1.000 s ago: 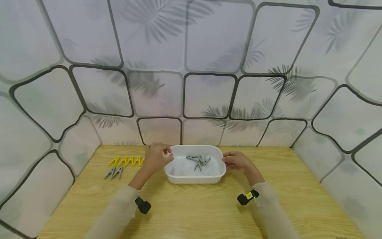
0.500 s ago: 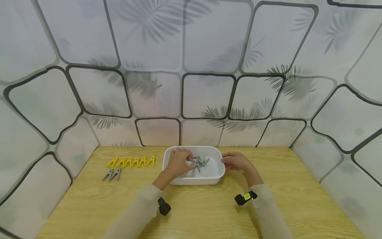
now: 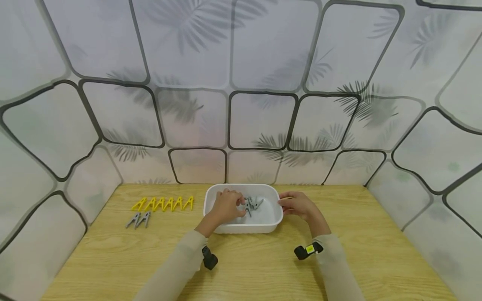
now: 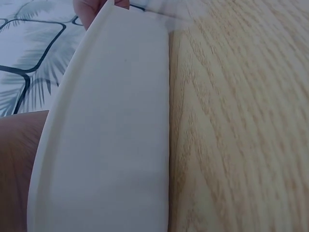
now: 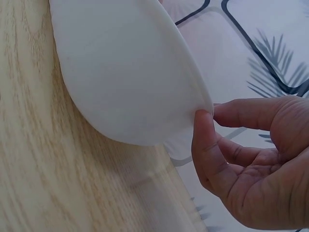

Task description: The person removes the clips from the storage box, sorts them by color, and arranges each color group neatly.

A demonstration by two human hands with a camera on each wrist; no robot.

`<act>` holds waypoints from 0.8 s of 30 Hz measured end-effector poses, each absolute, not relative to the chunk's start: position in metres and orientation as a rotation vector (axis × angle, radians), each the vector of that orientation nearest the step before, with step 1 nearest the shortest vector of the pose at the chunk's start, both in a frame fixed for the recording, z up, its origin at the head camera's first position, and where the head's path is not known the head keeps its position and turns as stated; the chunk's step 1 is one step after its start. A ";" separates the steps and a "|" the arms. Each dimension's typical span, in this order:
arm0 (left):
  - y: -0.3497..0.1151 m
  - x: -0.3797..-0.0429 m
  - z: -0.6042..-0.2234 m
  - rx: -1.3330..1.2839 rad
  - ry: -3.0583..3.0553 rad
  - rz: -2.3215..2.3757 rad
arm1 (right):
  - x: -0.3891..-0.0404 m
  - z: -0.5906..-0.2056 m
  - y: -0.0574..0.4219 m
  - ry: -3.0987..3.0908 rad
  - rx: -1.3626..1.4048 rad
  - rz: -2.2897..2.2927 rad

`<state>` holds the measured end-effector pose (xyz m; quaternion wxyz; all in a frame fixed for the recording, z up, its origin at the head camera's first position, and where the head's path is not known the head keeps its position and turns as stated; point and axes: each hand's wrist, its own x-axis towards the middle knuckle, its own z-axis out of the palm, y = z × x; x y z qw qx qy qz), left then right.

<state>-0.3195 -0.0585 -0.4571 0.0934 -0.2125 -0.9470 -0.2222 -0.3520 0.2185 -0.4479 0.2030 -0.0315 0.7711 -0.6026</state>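
Observation:
A white plastic basin (image 3: 263, 228) stands on the wooden table, with several grey clothespins (image 3: 254, 204) lying in a small heap inside. My left hand (image 3: 226, 206) reaches over the near left part of the basin, its fingertips right at the heap; whether they pinch a clothespin I cannot tell. In the left wrist view the basin's wall (image 4: 111, 121) hides those fingers. At the basin's right end, my right hand (image 3: 297, 205) pinches the rim between thumb and fingers (image 5: 205, 140), seen closely in the right wrist view.
Several yellow clothespins (image 3: 170, 203) form a row on the left of the table (image 3: 256, 267). Two grey clothespins (image 3: 143, 219) lie side by side in front of the row's left end. A patterned wall covering (image 3: 263, 121) rises behind the table.
My left hand has moved right, from beside the basin's left rim to the grey clothespins inside, uncovering the right end of the yellow row. The right hand stays at the rim.

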 end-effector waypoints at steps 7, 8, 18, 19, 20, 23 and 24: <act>-0.060 -0.324 -0.459 -0.603 -2.896 -0.712 | -0.350 -0.449 0.220 2.144 -0.098 -1.702; -0.060 -0.325 -0.460 -0.599 -2.907 -0.709 | -0.350 -0.449 0.220 2.143 -0.100 -1.703; -0.062 -0.327 -0.463 -0.584 -2.922 -0.699 | -0.351 -0.450 0.219 2.150 -0.105 -1.698; -0.063 -0.327 -0.463 -0.583 -2.920 -0.699 | -0.352 -0.449 0.218 2.154 -0.094 -1.695; -0.063 -0.327 -0.463 -0.582 -2.919 -0.696 | -0.352 -0.449 0.218 2.159 -0.093 -1.690; -0.064 -0.328 -0.464 -0.576 -2.915 -0.702 | -0.352 -0.448 0.218 2.162 -0.084 -1.685; -0.065 -0.328 -0.464 -0.574 -2.914 -0.704 | -0.352 -0.448 0.219 2.161 -0.085 -1.684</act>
